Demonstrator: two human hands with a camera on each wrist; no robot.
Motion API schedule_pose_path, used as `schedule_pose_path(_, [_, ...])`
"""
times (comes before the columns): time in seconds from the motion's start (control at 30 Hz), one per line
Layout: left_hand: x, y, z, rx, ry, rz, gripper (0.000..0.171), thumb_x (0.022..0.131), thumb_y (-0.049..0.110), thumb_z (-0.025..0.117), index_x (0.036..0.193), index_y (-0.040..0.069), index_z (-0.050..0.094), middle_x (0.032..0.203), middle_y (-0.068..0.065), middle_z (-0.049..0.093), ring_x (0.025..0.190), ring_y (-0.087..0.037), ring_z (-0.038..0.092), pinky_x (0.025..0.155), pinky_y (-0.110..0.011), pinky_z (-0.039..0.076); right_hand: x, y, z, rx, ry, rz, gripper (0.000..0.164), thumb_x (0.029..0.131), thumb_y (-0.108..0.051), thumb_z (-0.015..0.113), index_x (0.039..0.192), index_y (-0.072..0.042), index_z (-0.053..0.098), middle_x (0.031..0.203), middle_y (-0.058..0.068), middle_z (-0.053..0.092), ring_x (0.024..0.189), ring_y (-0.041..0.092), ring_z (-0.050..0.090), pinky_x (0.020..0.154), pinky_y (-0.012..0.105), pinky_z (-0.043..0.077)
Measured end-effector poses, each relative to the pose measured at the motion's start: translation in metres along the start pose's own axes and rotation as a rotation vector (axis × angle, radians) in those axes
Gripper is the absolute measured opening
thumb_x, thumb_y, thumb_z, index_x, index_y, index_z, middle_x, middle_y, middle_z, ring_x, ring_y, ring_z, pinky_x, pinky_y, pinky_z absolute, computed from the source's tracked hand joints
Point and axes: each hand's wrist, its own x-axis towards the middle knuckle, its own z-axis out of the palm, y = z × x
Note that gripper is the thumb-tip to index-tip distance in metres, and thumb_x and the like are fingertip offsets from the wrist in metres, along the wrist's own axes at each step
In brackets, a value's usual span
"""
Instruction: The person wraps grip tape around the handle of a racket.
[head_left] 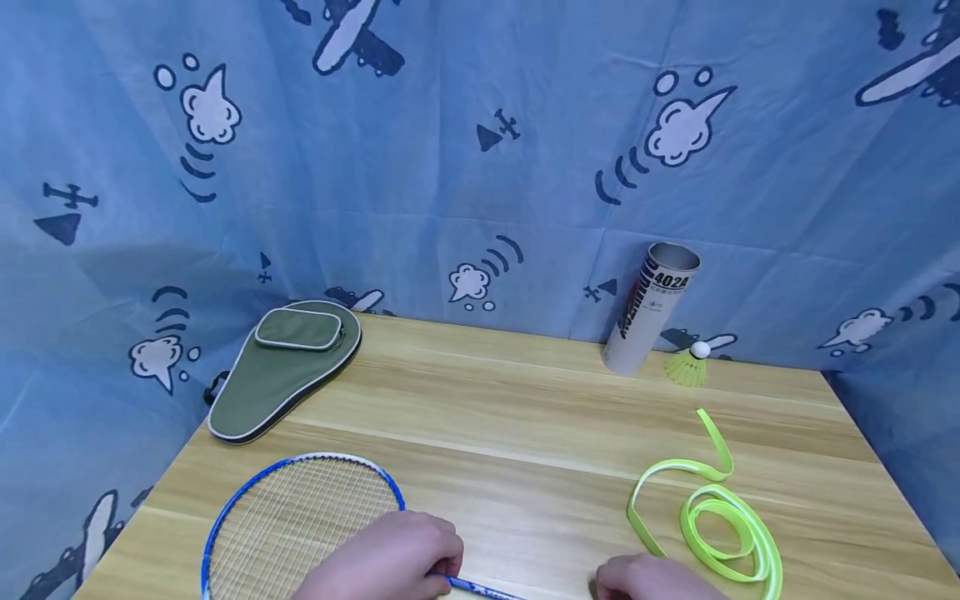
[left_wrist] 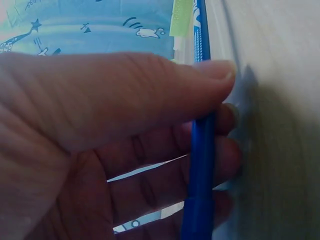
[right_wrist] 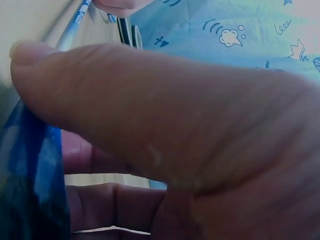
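Note:
A badminton racket (head_left: 300, 525) with a blue and white frame lies at the front left of the table, its shaft running rightward along the near edge. My left hand (head_left: 393, 554) pinches the blue shaft (left_wrist: 201, 165) just below the racket head, thumb on one side and fingers on the other. At the bottom edge of the head view is my right hand (head_left: 652, 577), partly cut off. In the right wrist view its thumb and fingers hold the blue wrapped handle (right_wrist: 37, 175). Much of the handle lies outside the head view.
A yellow-green strap (head_left: 757, 533) lies loosely coiled beyond my right hand. At the back stand a white shuttlecock tube (head_left: 645, 325) and a yellow shuttlecock (head_left: 686, 367). A green paddle case (head_left: 277, 379) rests at the back left. Blue printed curtain (head_left: 420, 167) surrounds the wooden table (head_left: 487, 400).

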Motion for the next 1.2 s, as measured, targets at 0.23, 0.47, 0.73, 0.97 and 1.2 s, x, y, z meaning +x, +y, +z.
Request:
schedule_pose_path(0.23, [-0.007, -0.001, -0.015, -0.050, 0.092, -0.079, 0.022, 0.088, 0.012, 0.079, 0.079, 0.026, 0.064, 0.077, 0.022, 0.052, 0.069, 0.005, 0.046, 0.065, -0.013, 0.042, -0.007, 0.009, -0.015, 0.136, -0.012, -0.086, 0.015, 0.088, -0.022, 0.076, 0.093, -0.028, 0.063, 0.081, -0.031, 0.053, 0.072, -0.013, 0.049, 0.058, 0.015, 0.041])
schedule_pose_path(0.47, [-0.013, -0.010, -0.039, 0.047, 0.235, -0.080, 0.016, 0.089, 0.016, 0.081, 0.086, 0.024, 0.066, 0.082, 0.019, 0.060, 0.074, 0.004, 0.053, 0.069, -0.020, 0.050, -0.020, 0.004, -0.051, 0.085, 0.021, 0.149, 0.028, 0.091, -0.039, 0.079, 0.115, -0.027, 0.070, 0.097, -0.023, 0.061, 0.079, -0.007, 0.051, 0.064, 0.020, 0.043])
schedule_pose_path(0.73, [-0.017, -0.019, -0.076, 0.119, 0.258, -0.135, 0.017, 0.088, 0.014, 0.082, 0.088, 0.022, 0.068, 0.084, 0.017, 0.061, 0.075, 0.001, 0.055, 0.069, -0.025, 0.053, -0.026, -0.002, -0.071, -0.102, 0.135, 0.300, 0.030, 0.085, -0.040, 0.084, 0.112, -0.032, 0.071, 0.095, -0.025, 0.062, 0.077, -0.005, 0.049, 0.065, 0.020, 0.048])
schedule_pose_path(0.97, [-0.008, -0.034, -0.096, 0.164, 0.292, -0.135, 0.017, 0.088, 0.009, 0.081, 0.089, 0.020, 0.068, 0.085, 0.015, 0.063, 0.077, -0.002, 0.058, 0.070, -0.027, 0.054, -0.018, -0.004, -0.092, -0.118, 0.231, 0.406, 0.032, 0.082, -0.033, 0.087, 0.110, -0.033, 0.071, 0.094, -0.021, 0.063, 0.077, -0.002, 0.053, 0.068, 0.023, 0.052])
schedule_pose_path(1.2, [0.011, -0.040, -0.103, 0.234, 0.426, -0.162, 0.010, 0.090, 0.018, 0.081, 0.092, 0.024, 0.073, 0.090, 0.015, 0.067, 0.081, -0.006, 0.062, 0.072, -0.030, 0.054, 0.004, -0.009, -0.112, -0.193, 0.509, 0.180, 0.035, 0.079, -0.011, 0.089, 0.103, -0.028, 0.071, 0.093, -0.020, 0.064, 0.078, -0.003, 0.053, 0.064, 0.025, 0.049])
